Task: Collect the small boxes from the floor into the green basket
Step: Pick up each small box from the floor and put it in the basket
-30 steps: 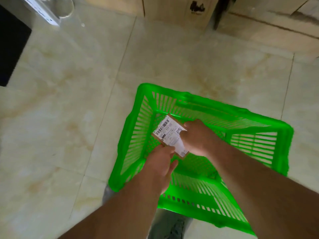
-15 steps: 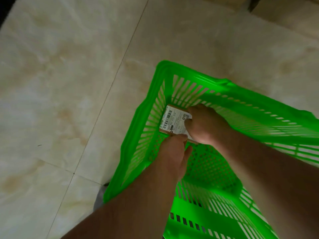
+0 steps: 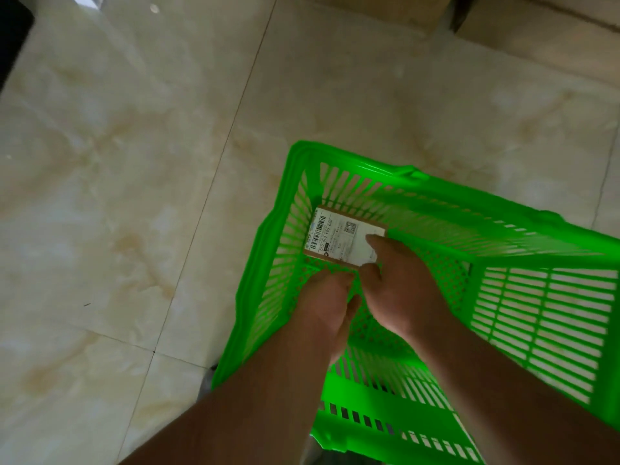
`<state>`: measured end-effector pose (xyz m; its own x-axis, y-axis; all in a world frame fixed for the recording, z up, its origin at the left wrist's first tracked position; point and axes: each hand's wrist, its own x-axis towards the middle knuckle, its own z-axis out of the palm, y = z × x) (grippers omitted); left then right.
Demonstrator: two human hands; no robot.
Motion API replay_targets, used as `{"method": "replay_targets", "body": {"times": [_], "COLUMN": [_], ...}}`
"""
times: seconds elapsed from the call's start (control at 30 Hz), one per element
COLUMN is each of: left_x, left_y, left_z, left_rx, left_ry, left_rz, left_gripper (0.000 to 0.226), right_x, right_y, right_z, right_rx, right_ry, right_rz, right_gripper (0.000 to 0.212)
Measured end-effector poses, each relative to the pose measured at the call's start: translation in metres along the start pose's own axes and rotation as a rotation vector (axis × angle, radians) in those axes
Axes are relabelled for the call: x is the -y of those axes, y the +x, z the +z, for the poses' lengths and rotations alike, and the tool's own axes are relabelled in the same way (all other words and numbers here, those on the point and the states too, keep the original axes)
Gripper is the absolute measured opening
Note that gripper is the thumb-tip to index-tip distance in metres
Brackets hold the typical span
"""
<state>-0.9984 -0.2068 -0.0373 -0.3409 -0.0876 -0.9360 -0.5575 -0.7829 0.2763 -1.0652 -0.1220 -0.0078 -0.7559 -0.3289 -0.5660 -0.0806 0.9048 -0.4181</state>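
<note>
- Small box (image 3: 342,237): head view shows one brown cardboard box with a white shipping label facing up, lying flat on the perforated floor of the green basket (image 3: 436,203), in the far left corner, close to the slatted walls on two sides.
- The green basket stands on the pale marbled floor tiles (image 3: 134,196), its rim open to the camera; slatted walls run all round.
- Right hand (image 3: 399,286): inside the basket, forefinger laid straight on the label near the box's right edge, thumb beside the box's near edge; the fingers look loose and extended, not curled round the box. Whether the thumb touches the cardboard I cannot tell.
- Left hand (image 3: 327,303): inside the basket just beside the right hand, near the box's near edge; fingers pressed together, pointing at the box and seemingly bent under at the tips; it appears to hold nothing.
- Cardboard cartons (image 3: 385,8) stand along the far top edge; a dark object (image 3: 13,35) sits at top left.
</note>
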Motion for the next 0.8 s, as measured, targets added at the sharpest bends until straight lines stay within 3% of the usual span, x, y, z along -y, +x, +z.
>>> {"method": "replay_targets", "body": {"times": [0.07,0.17,0.33,0.6,0.77,0.8], "left_x": [-0.002,-0.004,0.006,0.06,0.117,0.132], "left_y": [-0.025,-0.07,-0.147,-0.253,-0.299,-0.307], "left_z": [-0.002,0.001,0.021,0.028,0.005,0.0], "left_rx": [-0.032,-0.023,0.047,0.306,0.366,0.368], "left_ry": [0.04,0.167,0.416,0.853,1.163,1.22], "left_rz": [-0.028,-0.027,-0.03,-0.08,-0.119,-0.123], "left_gripper": [0.036,0.057,0.018,0.02,0.019,0.032], "right_x": [-0.003,-0.002,-0.001,-0.017,-0.036,-0.039], "right_y": [-0.024,-0.066,-0.148,-0.3,-0.399,-0.417], "right_z": [-0.007,-0.022,-0.052,-0.056,-0.013,-0.005], "right_rx": [0.015,-0.009,-0.145,-0.437,-0.536,-0.526], "right_ry": [0.116,0.362,0.684,1.16,1.387,1.395], "right_rz": [0.077,0.223,0.483,0.841,0.993,1.019], "right_gripper": [0.05,0.045,0.036,0.016,0.023,0.019]}}
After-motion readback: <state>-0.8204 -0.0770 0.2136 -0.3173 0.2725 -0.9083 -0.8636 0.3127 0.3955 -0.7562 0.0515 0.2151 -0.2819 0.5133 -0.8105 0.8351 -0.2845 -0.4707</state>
